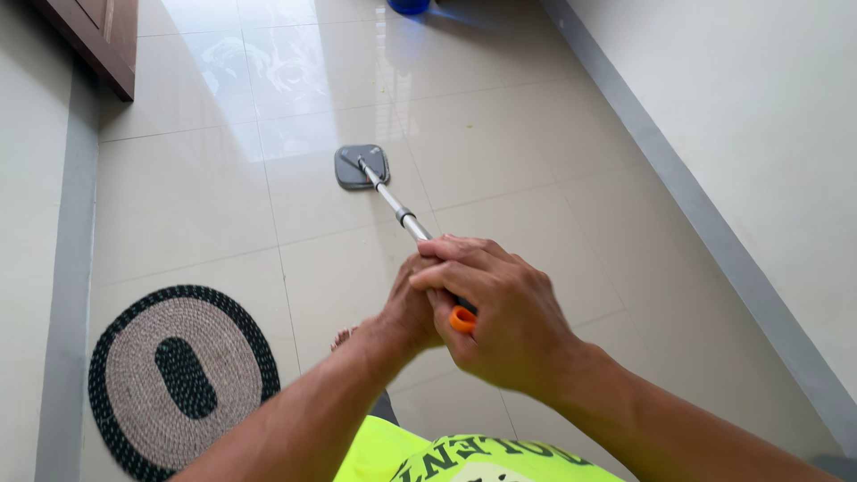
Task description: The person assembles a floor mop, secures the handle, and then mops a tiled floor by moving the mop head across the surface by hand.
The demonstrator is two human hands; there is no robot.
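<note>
No packages, labels, signs or screens appear in this view. The only lettered surface is the bright yellow-green garment (464,457) at the bottom centre of the frame, which carries dark, curved printing across its front; the printing is cut off by the lower edge.
</note>
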